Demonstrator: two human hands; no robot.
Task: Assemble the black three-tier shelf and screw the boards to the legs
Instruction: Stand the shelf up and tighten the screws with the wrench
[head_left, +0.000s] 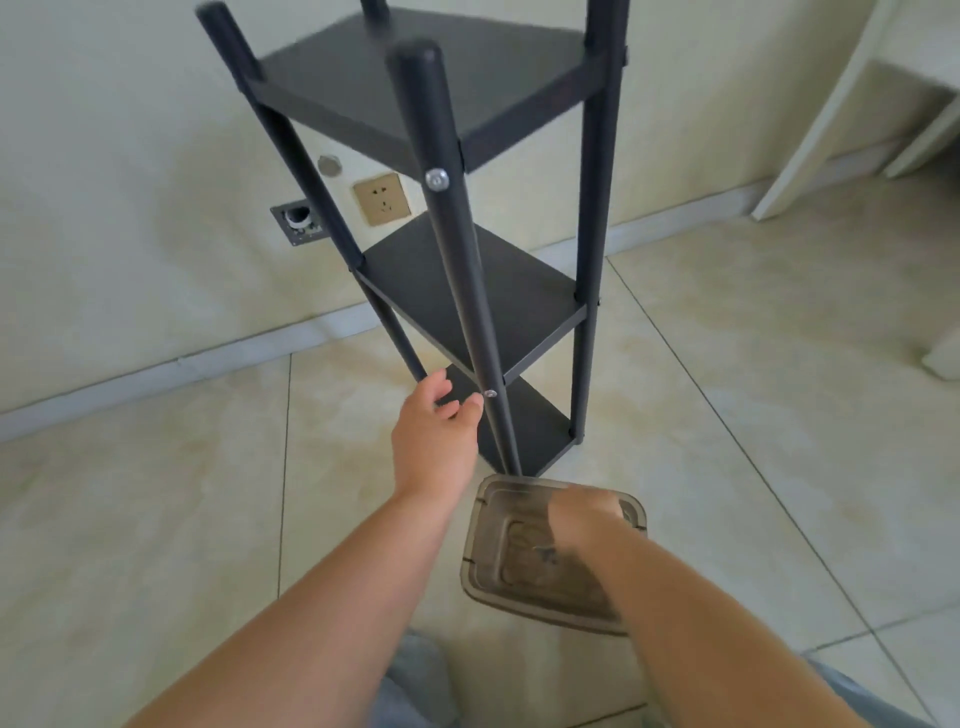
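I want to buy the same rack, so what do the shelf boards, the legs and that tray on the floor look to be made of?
Shelf boards: thin flat panels, matte black, probably laminated wood board. Legs: round tubes, smooth satin black, likely painted metal, fixed with a shiny silver screw. Tray: see-through brownish, moulded ridges and rounded rim, so most likely plastic.

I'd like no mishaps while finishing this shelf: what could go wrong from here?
The left hand only touches the middle board beside a screw, so the upright shelf may tip. The right hand, blurred, reaches into the tray at the near leg; it could knock that leg.
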